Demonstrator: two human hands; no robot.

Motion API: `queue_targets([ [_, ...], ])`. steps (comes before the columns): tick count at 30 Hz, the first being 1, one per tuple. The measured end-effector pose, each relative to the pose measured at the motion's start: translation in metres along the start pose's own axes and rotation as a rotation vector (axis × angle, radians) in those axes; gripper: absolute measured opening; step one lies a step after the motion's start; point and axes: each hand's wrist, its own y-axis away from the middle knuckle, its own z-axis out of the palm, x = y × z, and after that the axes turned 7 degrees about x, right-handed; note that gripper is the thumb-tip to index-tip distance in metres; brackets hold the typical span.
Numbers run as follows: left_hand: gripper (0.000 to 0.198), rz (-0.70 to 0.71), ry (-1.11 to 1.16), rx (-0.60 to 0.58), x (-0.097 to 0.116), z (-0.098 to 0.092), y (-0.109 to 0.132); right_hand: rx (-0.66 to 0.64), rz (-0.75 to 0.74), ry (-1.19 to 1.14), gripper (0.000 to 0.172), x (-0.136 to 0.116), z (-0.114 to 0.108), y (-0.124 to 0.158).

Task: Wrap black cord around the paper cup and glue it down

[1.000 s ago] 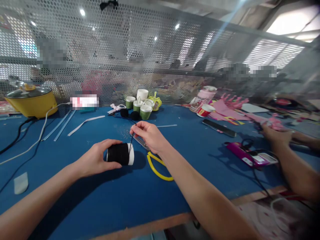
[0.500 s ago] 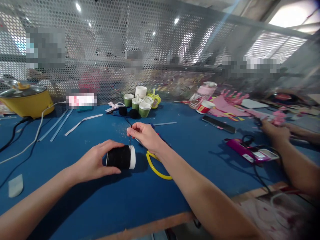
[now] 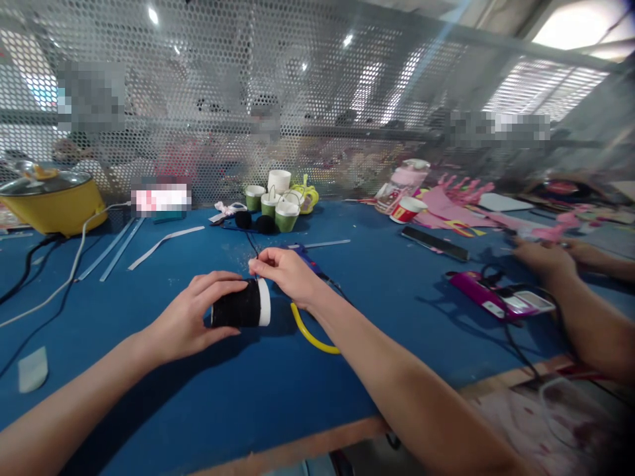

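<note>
On its side in my left hand (image 3: 201, 311) lies a white paper cup (image 3: 243, 304), its wall wrapped in black cord and its white end facing right. My left fingers and thumb close around the wrapped part. Beside the white end, my right hand (image 3: 280, 271) pinches a black cord (image 3: 252, 246) between thumb and fingertips. That cord runs back toward two black balls of yarn (image 3: 266, 225). A yellow curved tube (image 3: 312, 338) lies under my right wrist, and a blue tool (image 3: 306, 258), partly hidden, sits behind that hand.
Several green-and-white cups (image 3: 286, 216) stand at the back. A yellow electric pot (image 3: 54, 201) with cables is at the left. Right are a red paper cup (image 3: 407, 209), a black bar (image 3: 434, 242) and a purple device (image 3: 489, 295). Another person's hands (image 3: 548, 261) work at the far right.
My right hand has moved slightly down and left, nearer the cup's rim. The cup has turned a little in my left hand. The other person's hands have shifted slightly.
</note>
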Motion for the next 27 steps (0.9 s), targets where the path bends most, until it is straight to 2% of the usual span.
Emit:
queue_targets([
  [12,0.04,0.182,-0.148,0.113,-0.002,0.003,-0.002,0.019,0.02,0.039,0.03,-0.006,-0.001,0.005],
  [16,0.041,0.208,-0.178,0.112,-0.004,0.004,-0.001,0.002,0.086,-0.033,0.033,-0.007,0.0,0.005],
  [20,0.038,0.216,-0.201,0.098,-0.006,0.006,0.0,0.05,0.099,-0.121,0.034,-0.002,0.003,0.004],
  [23,0.041,0.175,-0.204,0.077,-0.006,0.007,0.0,0.094,0.06,-0.115,0.034,0.003,0.005,0.003],
  [27,0.066,-0.057,-0.105,0.063,-0.006,0.006,0.0,0.133,-0.014,-0.05,0.032,0.006,0.008,0.005],
])
